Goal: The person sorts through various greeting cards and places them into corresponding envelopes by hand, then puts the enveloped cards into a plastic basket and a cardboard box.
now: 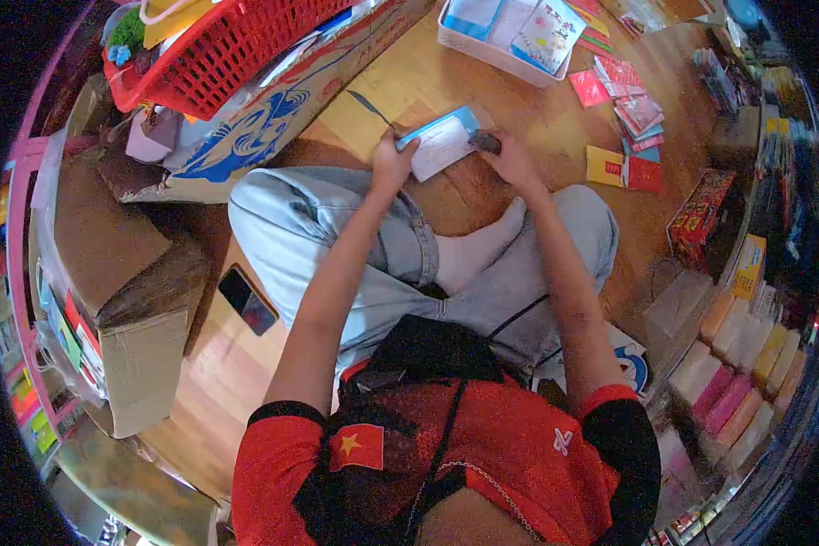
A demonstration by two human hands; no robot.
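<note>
A white card or envelope with a blue top edge [441,146] is held out over the floor in front of my crossed legs. My left hand [393,162] grips its left side, thumb on the face. At its right edge my right hand [508,162] has closed fingers, with a small dark object [485,143] between them and the card; I cannot make out what it is. Faint writing shows on the white part.
A red basket [223,59] sits in a printed box [246,136] at the upper left. A white bin [505,50] holds cards. Red packets [637,114] lie right of it. A phone [247,300] and cardboard box [146,364] are left, stacked goods [733,364] right.
</note>
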